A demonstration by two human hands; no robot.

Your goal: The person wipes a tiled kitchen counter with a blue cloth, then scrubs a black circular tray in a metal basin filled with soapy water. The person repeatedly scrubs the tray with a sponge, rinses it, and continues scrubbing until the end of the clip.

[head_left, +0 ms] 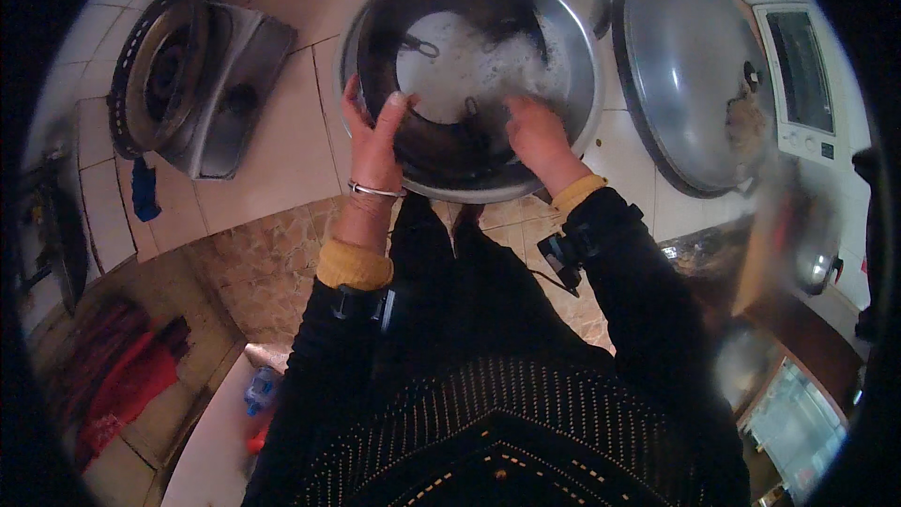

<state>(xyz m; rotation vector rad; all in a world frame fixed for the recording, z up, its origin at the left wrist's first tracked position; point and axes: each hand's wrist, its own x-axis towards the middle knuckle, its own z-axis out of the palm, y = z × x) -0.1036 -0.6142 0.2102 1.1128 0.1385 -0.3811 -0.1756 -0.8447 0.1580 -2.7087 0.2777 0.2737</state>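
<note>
A wide metal basin point(589, 84) stands in front of me. In it lies a dark round vessel point(380, 47) with cloudy, foamy water point(441, 70) in its middle. Two small wire loops point(422, 45) show against the water. My left hand point(377, 136), with a bracelet at the wrist, grips the dark vessel's near left side, thumb inside and fingers toward the basin wall. My right hand point(537, 131) is over the near right part, fingers curled down at the foam. Motion blurs its fingertips, and whatever they hold is hidden.
A large domed metal lid point(690, 66) leans to the right, beside a white-framed appliance point(798, 75). At left is a gas stove burner point(164, 84) with a metal panel point(244, 84). A blue cloth point(144, 190) hangs at the tiled counter's edge. Red fabric point(131, 385) lies lower left.
</note>
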